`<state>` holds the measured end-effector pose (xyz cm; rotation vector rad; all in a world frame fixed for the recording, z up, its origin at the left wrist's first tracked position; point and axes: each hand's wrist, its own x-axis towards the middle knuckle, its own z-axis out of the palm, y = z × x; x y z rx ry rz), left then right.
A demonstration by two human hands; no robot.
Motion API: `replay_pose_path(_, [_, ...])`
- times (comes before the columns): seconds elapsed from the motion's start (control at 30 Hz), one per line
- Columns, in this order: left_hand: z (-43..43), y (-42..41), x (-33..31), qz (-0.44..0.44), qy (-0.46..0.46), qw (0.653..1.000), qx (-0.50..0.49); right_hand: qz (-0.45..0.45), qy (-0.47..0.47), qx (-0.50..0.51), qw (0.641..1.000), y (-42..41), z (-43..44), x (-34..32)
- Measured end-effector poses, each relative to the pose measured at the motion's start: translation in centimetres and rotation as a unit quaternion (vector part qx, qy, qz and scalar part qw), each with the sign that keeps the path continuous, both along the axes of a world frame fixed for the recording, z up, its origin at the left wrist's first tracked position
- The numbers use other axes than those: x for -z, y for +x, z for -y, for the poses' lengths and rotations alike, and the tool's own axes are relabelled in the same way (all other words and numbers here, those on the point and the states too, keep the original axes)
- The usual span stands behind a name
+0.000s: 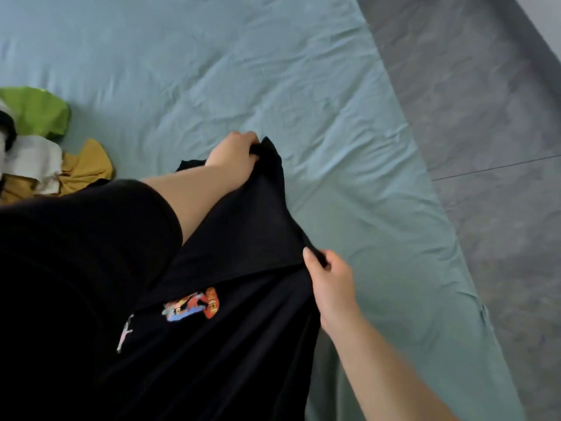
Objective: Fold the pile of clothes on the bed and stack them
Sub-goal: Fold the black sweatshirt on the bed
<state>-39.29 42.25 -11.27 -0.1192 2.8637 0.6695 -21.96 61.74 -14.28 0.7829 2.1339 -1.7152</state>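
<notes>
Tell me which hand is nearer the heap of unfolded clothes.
Left. The left hand, gripping the black shirt, is to the right of the clothes heap; the right hand pinches the shirt farther right, nearer the person.

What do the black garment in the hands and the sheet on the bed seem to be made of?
The black garment: soft knit fabric, probably cotton jersey, matte; it drapes limply between the left hand and right hand, with a colourful print. The bed sheet: thin woven cloth, perhaps cotton, matte teal; fine creases run across it.
</notes>
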Motion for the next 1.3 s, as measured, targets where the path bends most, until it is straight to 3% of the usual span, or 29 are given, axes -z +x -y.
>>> replay_pose_path(0.13, [-1.6,-4.8,-1.2,-0.027,-0.016,0.999,-0.013,-0.022,0.011,0.013,1.000,-7.2,-2.4,0.4])
replay_pose_path(0.27, [-3.2,-4.1,0.7,0.079,-0.027,0.996,-0.025,0.046,0.005,-0.039,0.998,-9.5,-4.3,2.6])
replay_pose_path(0.37, [-5.1,3.2,3.3,0.099,-0.043,0.993,-0.041,0.098,-0.030,-0.013,0.995,-6.6,-5.3,3.0])
replay_pose_path(0.47, [-6.4,10.8,6.4,0.151,-0.057,0.987,0.017,0.145,-0.066,-0.059,0.985,-0.6,-5.9,2.5])
replay_pose_path(0.63, [-5.7,11.0,9.9,0.239,-0.123,0.960,0.076,0.234,-0.108,-0.155,0.954,7.6,-6.8,2.1])
replay_pose_path(0.73, [-5.9,11.1,9.6,0.217,-0.138,0.963,0.076,0.276,-0.135,-0.179,0.935,10.7,-7.5,1.8])
replay_pose_path(0.83, [-6.5,14.3,7.5,0.136,-0.152,0.976,0.077,0.267,-0.149,-0.165,0.938,13.2,-8.5,1.5])
replay_pose_path(0.97, [-10.2,25.3,4.9,0.061,-0.114,0.986,0.104,0.229,-0.076,-0.086,0.967,16.3,-10.8,1.6])
replay_pose_path(1.1, [-12.4,34.3,4.5,0.156,-0.095,0.976,0.119,0.155,0.105,-0.068,0.980,18.3,-13.9,1.1])
replay_pose_path(1.23, [-12.9,37.0,6.0,0.228,-0.089,0.961,0.132,0.144,0.228,-0.118,0.956,18.8,-15.7,1.1])
replay_pose_path(1.3, [-13.1,36.8,6.3,0.246,-0.101,0.954,0.137,0.093,0.339,-0.155,0.923,18.7,-15.5,0.8])
